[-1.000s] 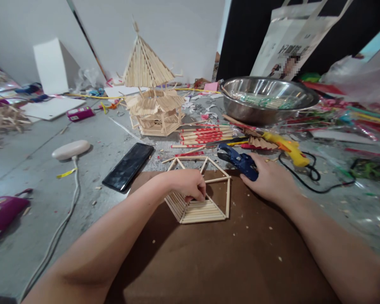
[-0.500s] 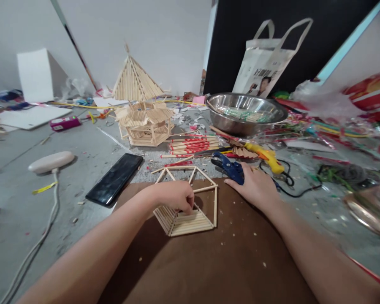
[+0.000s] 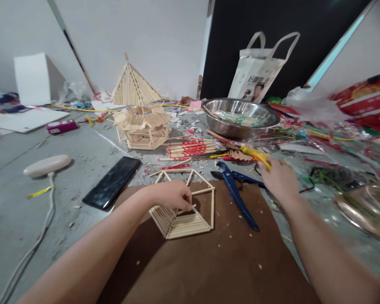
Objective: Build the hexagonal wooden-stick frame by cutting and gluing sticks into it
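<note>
Right hand [image 3: 282,179] curls closed around the yellow glue gun [image 3: 252,153], long axis slanting leftward and away.

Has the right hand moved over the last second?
Yes: judged against the metal bowl, the right hand has shifted to the right, off the blue cutter and over to the yellow glue gun.

Light: cool, diffuse | glare: steel basin [image 3: 237,131] | shadow: brown board [image 3: 209,270] | edges: stretched, soft
</note>
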Action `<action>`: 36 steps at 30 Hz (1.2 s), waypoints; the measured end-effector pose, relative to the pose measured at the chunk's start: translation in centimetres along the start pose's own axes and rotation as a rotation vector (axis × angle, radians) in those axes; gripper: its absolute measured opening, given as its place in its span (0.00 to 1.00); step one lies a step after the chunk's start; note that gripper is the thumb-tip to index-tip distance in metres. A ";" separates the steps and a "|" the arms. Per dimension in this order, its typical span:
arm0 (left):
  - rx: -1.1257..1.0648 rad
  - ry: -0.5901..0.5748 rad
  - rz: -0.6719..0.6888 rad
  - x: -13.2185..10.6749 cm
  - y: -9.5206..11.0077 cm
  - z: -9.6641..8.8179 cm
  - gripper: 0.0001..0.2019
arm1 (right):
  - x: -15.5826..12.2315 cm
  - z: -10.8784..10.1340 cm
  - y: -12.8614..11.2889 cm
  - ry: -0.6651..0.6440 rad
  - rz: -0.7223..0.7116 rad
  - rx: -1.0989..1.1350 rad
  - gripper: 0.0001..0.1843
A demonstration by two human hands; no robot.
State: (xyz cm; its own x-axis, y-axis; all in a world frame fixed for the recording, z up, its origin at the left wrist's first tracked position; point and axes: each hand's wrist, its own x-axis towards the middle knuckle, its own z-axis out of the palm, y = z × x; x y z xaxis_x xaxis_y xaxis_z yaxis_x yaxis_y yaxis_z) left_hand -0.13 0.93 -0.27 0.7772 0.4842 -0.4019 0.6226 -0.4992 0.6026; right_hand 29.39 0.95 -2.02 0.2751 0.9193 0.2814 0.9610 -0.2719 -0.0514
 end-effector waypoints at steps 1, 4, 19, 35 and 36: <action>-0.025 0.006 0.000 0.0 -0.1 -0.1 0.12 | 0.2 0.3 0.4 -0.027 0.044 0.018 0.27; -0.084 0.016 0.001 -0.1 -0.3 -0.3 0.11 | 0.7 1.1 1.1 -0.071 0.157 0.153 0.26; -0.695 0.400 -0.080 0.5 -2.6 -0.7 0.09 | -1.4 -4.1 -1.6 -0.515 0.071 1.335 0.10; -1.403 0.596 0.031 1.4 -2.4 -0.5 0.08 | -6.6 -2.0 -6.3 -0.451 -0.211 1.028 0.12; -1.436 0.596 0.028 1.4 -2.3 -0.5 0.08 | -6.7 -1.8 -6.3 -0.398 -0.268 0.959 0.12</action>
State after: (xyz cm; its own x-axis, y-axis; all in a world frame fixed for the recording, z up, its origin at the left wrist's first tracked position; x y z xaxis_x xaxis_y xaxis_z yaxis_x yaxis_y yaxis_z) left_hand -0.51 3.09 -1.87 0.4229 0.8660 -0.2669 -0.2683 0.4010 0.8759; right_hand 21.45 -3.99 -1.85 -0.1247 0.9896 0.0714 0.5658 0.1301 -0.8142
